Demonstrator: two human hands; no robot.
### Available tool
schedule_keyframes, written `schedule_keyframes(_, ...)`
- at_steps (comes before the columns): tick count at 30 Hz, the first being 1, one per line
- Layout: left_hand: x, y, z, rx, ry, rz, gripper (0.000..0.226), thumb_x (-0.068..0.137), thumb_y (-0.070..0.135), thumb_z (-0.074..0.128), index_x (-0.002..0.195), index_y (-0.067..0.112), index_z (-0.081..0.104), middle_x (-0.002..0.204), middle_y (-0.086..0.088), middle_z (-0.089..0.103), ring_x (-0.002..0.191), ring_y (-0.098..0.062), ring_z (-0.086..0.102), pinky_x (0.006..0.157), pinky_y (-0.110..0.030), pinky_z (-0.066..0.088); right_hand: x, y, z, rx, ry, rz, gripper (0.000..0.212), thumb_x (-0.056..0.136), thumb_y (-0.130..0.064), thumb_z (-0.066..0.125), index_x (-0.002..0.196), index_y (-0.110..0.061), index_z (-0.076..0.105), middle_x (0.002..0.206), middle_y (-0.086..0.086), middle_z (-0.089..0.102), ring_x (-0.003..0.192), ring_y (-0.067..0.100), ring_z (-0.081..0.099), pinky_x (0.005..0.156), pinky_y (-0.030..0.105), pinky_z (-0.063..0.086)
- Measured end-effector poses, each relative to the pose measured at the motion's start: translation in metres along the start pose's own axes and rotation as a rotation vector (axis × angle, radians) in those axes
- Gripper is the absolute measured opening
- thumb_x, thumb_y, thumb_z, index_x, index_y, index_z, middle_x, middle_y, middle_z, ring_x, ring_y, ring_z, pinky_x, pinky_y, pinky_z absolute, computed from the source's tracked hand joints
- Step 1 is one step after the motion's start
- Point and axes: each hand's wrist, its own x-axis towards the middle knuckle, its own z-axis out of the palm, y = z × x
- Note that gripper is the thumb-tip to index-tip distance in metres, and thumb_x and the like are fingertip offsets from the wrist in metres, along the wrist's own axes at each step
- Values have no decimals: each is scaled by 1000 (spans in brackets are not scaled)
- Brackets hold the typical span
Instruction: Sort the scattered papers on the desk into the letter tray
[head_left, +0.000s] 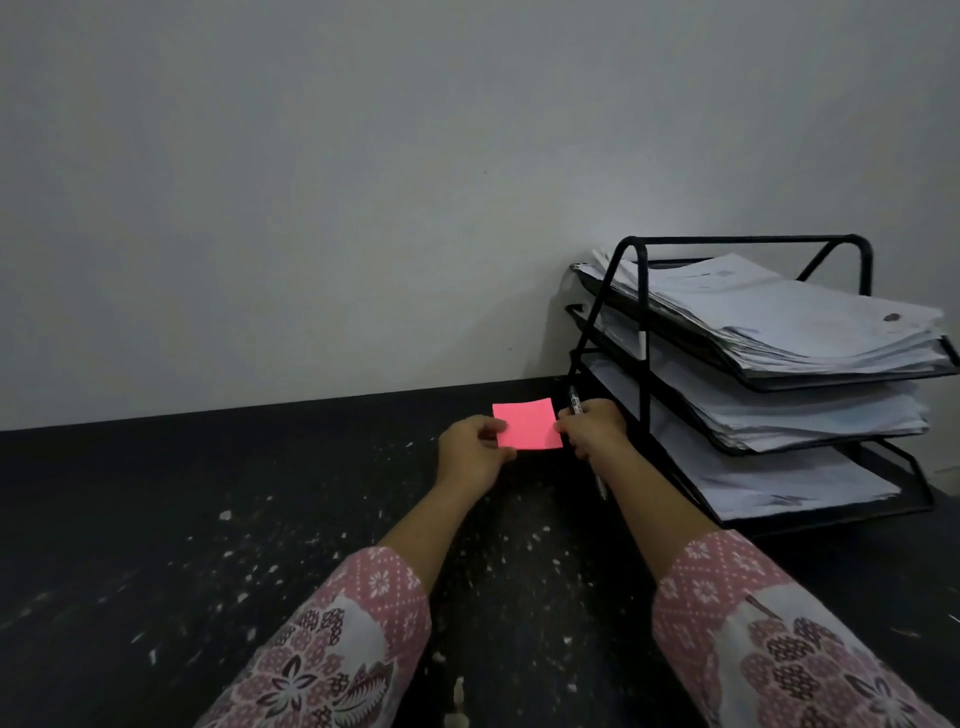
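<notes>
A bright pink square note (528, 423) is held just above the dark desk, a little left of the letter tray. My left hand (474, 453) pinches its left edge. My right hand (592, 428) pinches its right edge and also holds a pen (575, 401), whose cap sticks up above the fingers while its tip shows below the wrist. The black wire letter tray (644, 332) stands at the right with three tiers. White papers (779, 317) are stacked on all three tiers.
The desk (260, 519) is black and speckled with white flecks. A pale wall (363, 208) runs along its back edge. The tray's front corners reach toward the right edge of the view.
</notes>
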Motion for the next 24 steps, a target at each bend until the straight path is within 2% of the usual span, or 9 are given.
schedule_keyframes(5, 46, -17, 11, 130, 14, 82, 43, 79, 2, 71, 120, 5, 62, 120, -9, 62, 90, -8, 55, 76, -8, 39, 44, 0, 20, -46, 11, 9, 19, 85, -6, 59, 101, 0, 66, 84, 14, 59, 68, 24, 54, 47, 24, 38)
schedule_keyframes(7, 59, -24, 16, 193, 33, 128, 42, 80, 7, 72, 121, 6, 62, 120, -9, 62, 95, -12, 59, 79, -8, 38, 57, 1, 25, -73, 3, -5, 13, 85, -4, 57, 95, -1, 64, 76, 12, 57, 60, 21, 51, 47, 23, 36)
schedule_keyframes(9, 68, -30, 20, 277, 62, 187, 41, 81, 13, 72, 120, 8, 63, 119, -9, 62, 101, -16, 60, 86, -13, 39, 67, 2, 30, -115, 1, -23, 9, 85, -7, 55, 89, 0, 59, 73, 13, 54, 56, 19, 48, 47, 24, 34)
schedule_keyframes(10, 71, -32, 22, 315, 79, 215, 40, 82, 15, 71, 120, 8, 63, 118, -10, 62, 103, -18, 59, 88, -16, 39, 71, 2, 32, -138, 6, -39, 15, 86, -9, 53, 92, 3, 60, 80, 16, 56, 62, 23, 52, 52, 24, 36)
schedule_keyframes(13, 77, -39, 29, 389, 117, 269, 36, 84, 20, 69, 118, 10, 65, 117, -9, 62, 106, -21, 54, 88, -16, 33, 80, 0, 36, -223, 51, -57, 31, 91, -9, 46, 113, 9, 59, 114, 25, 59, 101, 32, 59, 73, 28, 42)
schedule_keyframes(15, 78, -41, 31, 421, 139, 280, 34, 86, 22, 67, 118, 10, 65, 115, -9, 60, 107, -22, 51, 90, -19, 35, 82, -2, 38, -289, 83, -77, 33, 92, -5, 44, 120, 7, 56, 126, 26, 53, 113, 35, 54, 89, 33, 44)
schedule_keyframes(17, 79, -43, 33, 429, 155, 271, 33, 87, 24, 66, 117, 9, 66, 113, -9, 57, 108, -23, 48, 93, -25, 40, 81, -2, 39, -339, 115, -103, 33, 91, -1, 45, 122, 6, 55, 128, 25, 51, 117, 35, 52, 95, 35, 42)
schedule_keyframes(20, 79, -44, 33, 431, 159, 251, 36, 88, 25, 65, 119, 8, 64, 114, -9, 54, 111, -23, 45, 98, -28, 40, 78, 0, 42, -368, 180, -152, 32, 91, 0, 48, 122, 1, 54, 125, 21, 55, 115, 33, 55, 93, 35, 45)
schedule_keyframes(24, 77, -44, 33, 445, 158, 255, 36, 90, 26, 61, 122, 8, 63, 117, -8, 53, 113, -21, 41, 98, -26, 38, 70, 2, 46, -374, 175, -227, 18, 89, -2, 54, 106, 2, 60, 112, 21, 62, 105, 33, 59, 88, 38, 51)
